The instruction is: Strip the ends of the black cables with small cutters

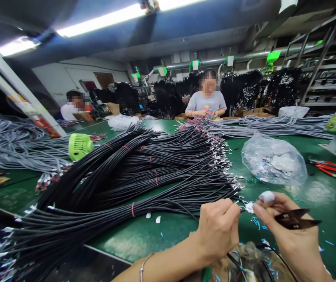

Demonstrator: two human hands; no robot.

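Observation:
My left hand (219, 229) is closed around a black cable near its end, where white fibre (249, 207) sticks out to the right. My right hand (295, 243) holds dark-bladed scissors (295, 219), the blades pointing right. Its thumb and wrapped index finger are close together at the white fibre; whether they grip it I cannot tell. White wrapping (267, 196) covers that fingertip. Left of my hands lie large bundles of black cables (132, 209), tied with red bands, their stripped ends showing white.
A clear plastic bag of scraps (275, 160) and red-handled pliers (332, 168) lie at the right. Blue wire bits litter the green table (127, 239). A green fan (80, 147) stands behind the black bundles. Grey cables (262, 126) lie farther back. Two people (206, 100) sit across.

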